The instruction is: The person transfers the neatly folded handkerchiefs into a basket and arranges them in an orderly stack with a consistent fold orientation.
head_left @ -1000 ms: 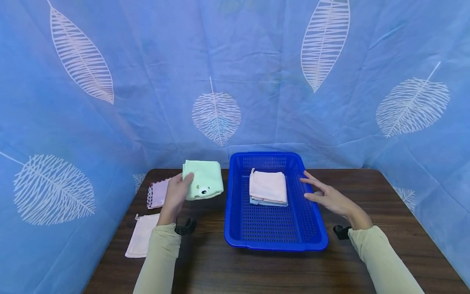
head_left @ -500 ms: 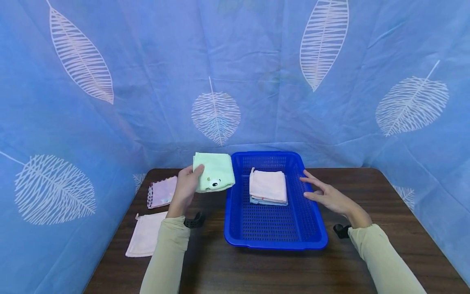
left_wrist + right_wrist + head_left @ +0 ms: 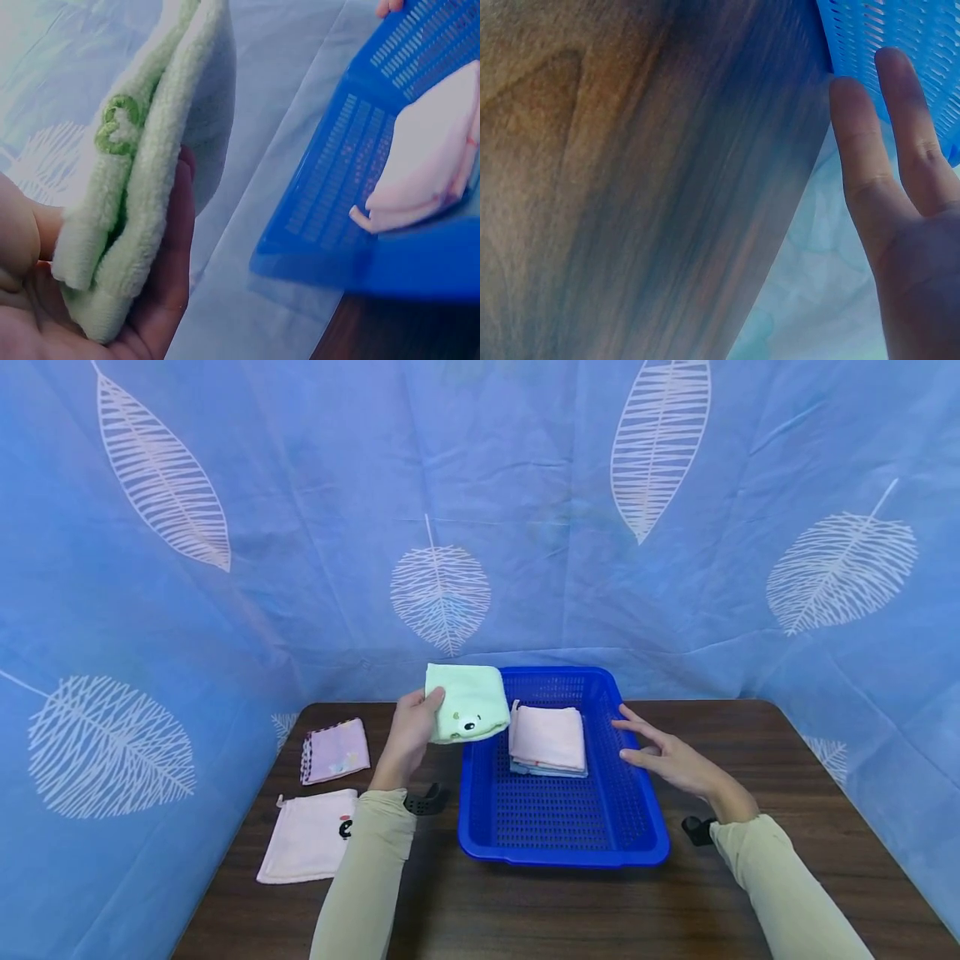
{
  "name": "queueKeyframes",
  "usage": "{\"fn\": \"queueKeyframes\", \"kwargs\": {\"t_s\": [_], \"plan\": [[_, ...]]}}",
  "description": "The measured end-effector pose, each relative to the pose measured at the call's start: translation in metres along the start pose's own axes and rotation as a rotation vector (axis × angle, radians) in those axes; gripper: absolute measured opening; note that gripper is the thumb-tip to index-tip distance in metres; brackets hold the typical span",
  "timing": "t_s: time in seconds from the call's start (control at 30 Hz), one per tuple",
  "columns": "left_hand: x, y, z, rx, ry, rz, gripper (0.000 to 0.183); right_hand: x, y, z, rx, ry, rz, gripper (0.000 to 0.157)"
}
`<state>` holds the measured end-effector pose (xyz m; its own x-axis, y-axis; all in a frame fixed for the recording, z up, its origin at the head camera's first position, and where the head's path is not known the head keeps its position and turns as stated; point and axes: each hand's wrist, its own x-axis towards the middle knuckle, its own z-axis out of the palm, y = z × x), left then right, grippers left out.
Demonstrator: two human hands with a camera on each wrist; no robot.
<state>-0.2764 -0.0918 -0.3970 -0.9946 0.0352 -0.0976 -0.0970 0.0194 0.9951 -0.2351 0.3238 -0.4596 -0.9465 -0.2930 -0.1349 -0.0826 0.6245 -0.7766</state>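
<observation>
A folded light green towel [image 3: 471, 697] with an embroidered animal face is pinched along its left side by my left hand [image 3: 410, 727]. It hangs above the left rim of a blue plastic basket [image 3: 555, 858]. In the left wrist view the folded layers of the green towel [image 3: 150, 172] lie between thumb and fingers. Inside the basket is a small stack with a folded pink towel [image 3: 549, 735] on top and a bluish one beneath. My right hand [image 3: 667, 764] is at the basket's right side, fingers extended; its fingertips [image 3: 851, 90] are at the basket wall.
On the dark wooden table [image 3: 570, 914], left of the basket, lie a lilac towel [image 3: 337, 752] with a checked edge and a pale pink towel [image 3: 307, 839] with a hanging loop. A blue leaf-patterned cloth [image 3: 525, 585] hangs behind the table.
My left hand has carried the green towel rightward and slightly up, from beside the basket to over its left rim. My right hand has stayed in place.
</observation>
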Motion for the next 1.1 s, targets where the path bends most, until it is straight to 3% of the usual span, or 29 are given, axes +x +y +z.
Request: {"fn": "queueKeyframes", "kwargs": {"t_s": [0.53, 0.73, 1.1], "plan": [[0.007, -0.003, 0.048, -0.049, -0.048, 0.011, 0.037, -0.001, 0.001, 0.002, 0.011, 0.012, -0.029, 0.065], [0.008, -0.002, 0.060, -0.023, -0.049, -0.020, 0.038, 0.000, 0.002, 0.003, 0.007, 0.014, -0.017, 0.066], [0.016, 0.003, 0.079, -0.047, -0.078, -0.007, 0.039, -0.001, 0.002, 0.003, 0.037, 0.019, -0.023, 0.063]]}}
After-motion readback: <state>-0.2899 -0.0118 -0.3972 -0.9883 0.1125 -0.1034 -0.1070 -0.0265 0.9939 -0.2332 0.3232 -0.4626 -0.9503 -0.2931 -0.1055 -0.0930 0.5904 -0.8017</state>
